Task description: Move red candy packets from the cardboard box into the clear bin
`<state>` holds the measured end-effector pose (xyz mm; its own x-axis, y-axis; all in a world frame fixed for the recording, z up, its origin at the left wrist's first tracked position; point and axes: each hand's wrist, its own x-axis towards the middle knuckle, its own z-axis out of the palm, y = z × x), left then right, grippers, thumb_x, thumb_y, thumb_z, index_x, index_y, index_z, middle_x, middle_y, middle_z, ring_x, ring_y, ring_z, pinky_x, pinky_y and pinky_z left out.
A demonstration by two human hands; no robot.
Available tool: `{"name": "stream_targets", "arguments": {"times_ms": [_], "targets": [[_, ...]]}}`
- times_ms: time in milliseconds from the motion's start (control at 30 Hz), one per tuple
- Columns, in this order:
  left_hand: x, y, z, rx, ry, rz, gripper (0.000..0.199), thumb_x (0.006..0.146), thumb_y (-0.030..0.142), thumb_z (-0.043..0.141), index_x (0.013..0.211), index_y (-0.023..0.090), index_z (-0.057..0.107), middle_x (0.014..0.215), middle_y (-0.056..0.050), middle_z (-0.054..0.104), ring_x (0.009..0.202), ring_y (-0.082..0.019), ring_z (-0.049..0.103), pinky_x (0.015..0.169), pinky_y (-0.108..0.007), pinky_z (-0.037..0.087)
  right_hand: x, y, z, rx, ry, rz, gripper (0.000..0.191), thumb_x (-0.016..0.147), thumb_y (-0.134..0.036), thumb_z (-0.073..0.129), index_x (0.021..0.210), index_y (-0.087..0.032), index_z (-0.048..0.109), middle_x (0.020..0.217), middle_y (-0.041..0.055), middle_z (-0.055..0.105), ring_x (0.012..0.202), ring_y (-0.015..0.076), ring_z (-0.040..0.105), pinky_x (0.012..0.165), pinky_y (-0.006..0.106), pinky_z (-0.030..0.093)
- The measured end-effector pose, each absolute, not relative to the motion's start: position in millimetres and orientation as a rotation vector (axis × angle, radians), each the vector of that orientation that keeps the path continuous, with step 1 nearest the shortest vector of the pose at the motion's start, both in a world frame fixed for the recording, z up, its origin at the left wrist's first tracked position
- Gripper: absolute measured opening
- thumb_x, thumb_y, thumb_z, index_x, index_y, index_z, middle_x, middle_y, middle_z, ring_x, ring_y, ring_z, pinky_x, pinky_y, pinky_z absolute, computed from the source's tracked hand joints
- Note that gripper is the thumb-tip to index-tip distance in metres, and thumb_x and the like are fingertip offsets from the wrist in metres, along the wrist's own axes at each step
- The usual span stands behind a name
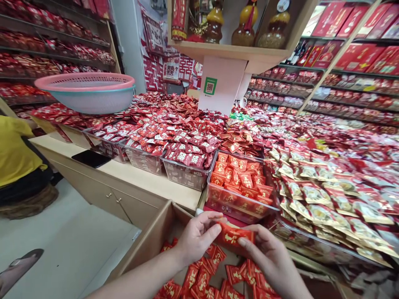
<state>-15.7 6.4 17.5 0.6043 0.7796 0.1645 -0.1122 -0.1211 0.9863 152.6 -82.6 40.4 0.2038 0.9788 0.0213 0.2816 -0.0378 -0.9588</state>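
Pinching the red packet [231, 236] at lower centre between fingers of left hand [197, 240] and right hand [270, 254], ideally pressing its ends only lightly.

The red packet [232, 236], glossy and marked with gold print, lies nearly level between the left fingers [212, 235] and the right fingers [247, 246], one end pinched by each, its printed face turned up toward the camera and whether it is sealed too unclear to tell. Below the fingers, apart from them, loose packets [202, 279] of the same red and gold lie scattered at mixed angles in the cardboard box [141, 245], some overlapping, with bare patches of the bottom between them.
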Motion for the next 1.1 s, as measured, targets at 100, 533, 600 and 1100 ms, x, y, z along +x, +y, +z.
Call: {"name": "stream_targets", "arguments": {"times_ms": [100,533,600,1100], "targets": [[-16,29,52,2.052,0.585,1.193,0.021,0.079,0.018,0.049,0.097,0.019,0.06,0.108,-0.007,0.058,0.103,-0.018,0.049,0.09,-0.035,0.039,180,-74,74,-1.622,-1.401,0.423,0.023,0.077,-0.037,0.053,0.093,-0.021,0.055,0.08,0.0039,0.064,0.07,0.0169,0.059,0.067,0.028,0.046],[51,110,117,2.792,0.85,0.197,0.01,0.064,0.03,0.065,0.072,0.026,0.07,0.067,-0.005,0.059,0.09,-0.026,0.042,0.082,-0.044,0.032,212,28,120,-1.885,-1.793,-0.052,0.019,0.078,-0.023,0.045,0.097,-0.019,0.045,0.088,0.0074,0.064,0.076,0.021,0.059,0.067,0.031,0.042],[57,113,119,2.767,0.882,0.095,0.008,0.059,0.029,0.069,0.066,0.026,0.07,0.059,-0.004,0.057,0.086,-0.026,0.044,0.082,-0.043,0.031,216,31,120,-1.896,-1.798,-0.019,0.018,0.078,-0.023,0.046,0.096,-0.02,0.045,0.086,0.0061,0.064,0.074,0.0195,0.059,0.065,0.029,0.042],[53,115,124,2.778,0.827,-0.06,0.012,0.067,0.032,0.06,0.074,0.027,0.068,0.067,0.001,0.064,0.072,-0.017,0.054,0.072,-0.028,0.035,197,53,114,-1.87,-2.164,0.254,0.011,0.064,-0.008,0.054,0.067,-0.018,0.059,0.06,0.0001,0.06,0.057,0.0136,0.052,0.053,0.022,0.035]]}}
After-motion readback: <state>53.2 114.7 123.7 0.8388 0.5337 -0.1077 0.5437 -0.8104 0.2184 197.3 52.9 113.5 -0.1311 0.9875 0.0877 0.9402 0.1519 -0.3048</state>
